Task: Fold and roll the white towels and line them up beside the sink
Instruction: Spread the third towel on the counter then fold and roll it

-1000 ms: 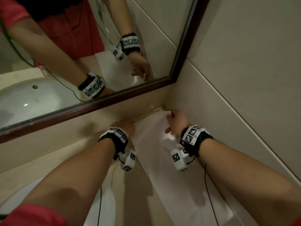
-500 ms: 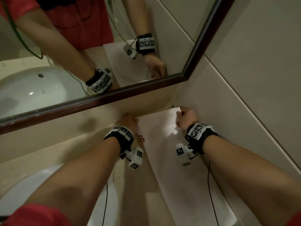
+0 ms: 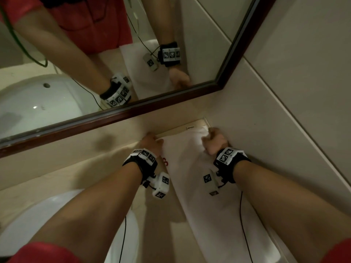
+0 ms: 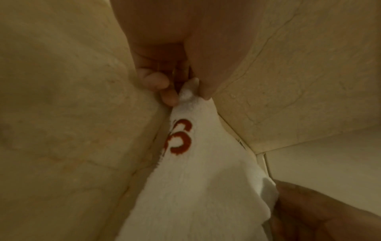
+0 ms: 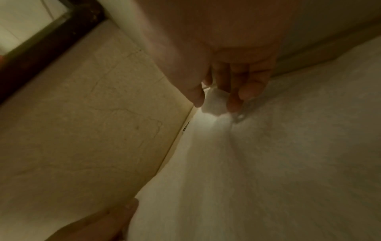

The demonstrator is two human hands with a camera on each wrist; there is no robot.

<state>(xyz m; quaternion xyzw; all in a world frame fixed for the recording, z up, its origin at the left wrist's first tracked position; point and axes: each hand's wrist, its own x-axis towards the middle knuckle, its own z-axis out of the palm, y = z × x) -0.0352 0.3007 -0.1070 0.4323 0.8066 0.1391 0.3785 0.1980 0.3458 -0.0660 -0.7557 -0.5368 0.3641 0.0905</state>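
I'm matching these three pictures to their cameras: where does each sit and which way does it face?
Head: worn high, facing down at the towel, mirror and sink; both forearms show.
Left wrist: looks along the left hand, pinching a corner.
Right wrist: looks along the right hand, pinching the other corner.
All share the towel.

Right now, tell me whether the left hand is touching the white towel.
Touching. The left wrist view shows the left hand pinching a bunched corner of the white towel between thumb and fingertips, just above the red mark.
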